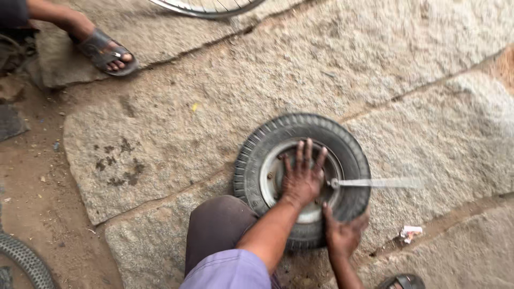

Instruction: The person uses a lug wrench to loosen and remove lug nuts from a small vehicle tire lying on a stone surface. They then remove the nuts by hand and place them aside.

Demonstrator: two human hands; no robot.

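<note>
A small black tyre (251,160) on a grey metal rim (270,176) lies flat on the stone paving. My left hand (302,179) rests palm down on the rim's centre, fingers spread. My right hand (342,233) grips the tyre's near right edge. A flat metal lever (377,183) sticks out to the right from between rim and tyre, blurred; neither hand holds it. My bent knee (217,225) in dark trousers is just left of the tyre.
Another person's sandalled foot (104,53) stands at the top left. A thin bicycle wheel (209,6) shows at the top edge, another tyre (24,262) at the bottom left. A paper scrap (411,232) lies right of the tyre. My sandal (401,282) is at the bottom.
</note>
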